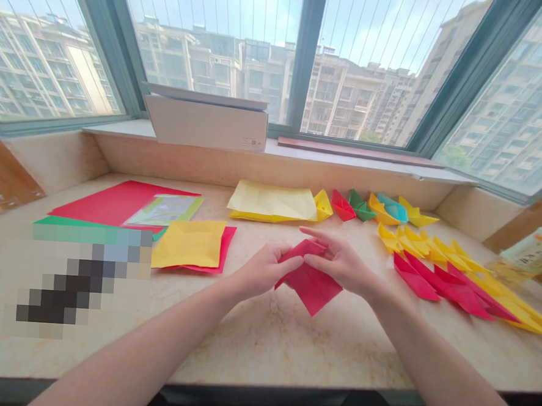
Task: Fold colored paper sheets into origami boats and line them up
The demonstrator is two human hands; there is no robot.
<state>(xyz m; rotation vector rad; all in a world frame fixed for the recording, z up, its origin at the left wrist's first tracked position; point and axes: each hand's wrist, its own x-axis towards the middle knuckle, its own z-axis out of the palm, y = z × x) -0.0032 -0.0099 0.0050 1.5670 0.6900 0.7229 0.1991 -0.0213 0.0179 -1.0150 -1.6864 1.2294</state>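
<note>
A piece of red folded paper (314, 288) is held up between my two hands over the counter, one corner pointing down toward me. My left hand (271, 264) grips its left side, thumb laid across the front. On the right side, my right hand (338, 259) pinches it with the thumb, while the index finger stretches out behind the top edge. Both thumbtips nearly meet near the upper middle of the paper. The fingers behind the sheet are partly hidden.
Yellow sheets (190, 244) over red ones lie to the left, with a large red sheet (115, 199) beyond. Pale yellow paper (271, 200) sits at the back. Several folded paper boats (344, 205) and red folded pieces (458, 288) line the right. A white box (207, 122) stands on the sill.
</note>
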